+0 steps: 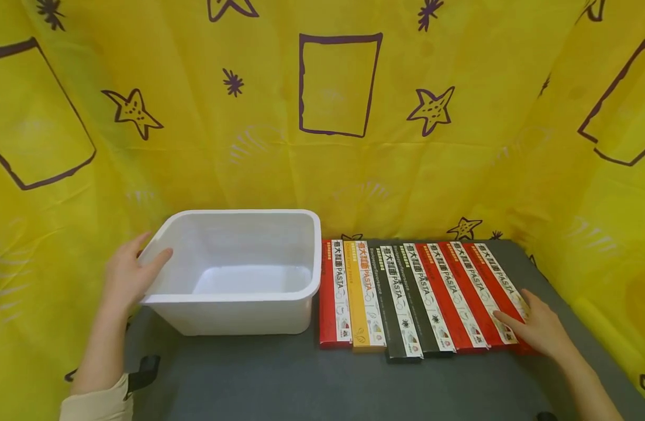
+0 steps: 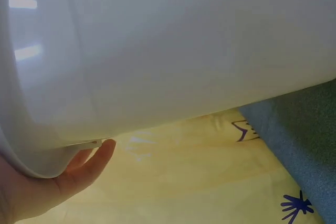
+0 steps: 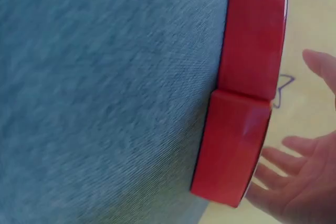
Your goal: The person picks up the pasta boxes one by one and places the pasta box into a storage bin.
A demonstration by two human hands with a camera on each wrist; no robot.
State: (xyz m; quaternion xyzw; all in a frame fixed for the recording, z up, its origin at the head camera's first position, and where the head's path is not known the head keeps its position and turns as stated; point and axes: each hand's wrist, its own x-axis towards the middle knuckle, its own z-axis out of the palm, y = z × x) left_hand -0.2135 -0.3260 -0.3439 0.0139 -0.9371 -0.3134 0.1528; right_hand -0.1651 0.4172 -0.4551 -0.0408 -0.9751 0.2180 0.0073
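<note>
A deep white plastic bin [image 1: 238,317] stands at the left of the table, its inside bare. My left hand [image 1: 126,272] grips its left rim, thumb over the inside and fingers along the outer wall; the left wrist view shows those fingers [image 2: 86,174] curled under the lip. To the bin's right, several pasta boxes lie side by side in a row. My right hand [image 1: 540,328] hovers over the near end of the rightmost red pasta box [image 1: 493,273], thumb and fingers spread. From the right wrist, the open fingers [image 3: 275,174] appear beside the red box end [image 3: 231,148].
Left of the red boxes lie two black pasta boxes [image 1: 393,310], then a yellow pasta box [image 1: 359,310] and a red pasta box [image 1: 327,310] beside the bin. Dark grey cloth [image 1: 259,380] covers the table. A yellow patterned curtain [image 1: 269,175] surrounds it at back and sides.
</note>
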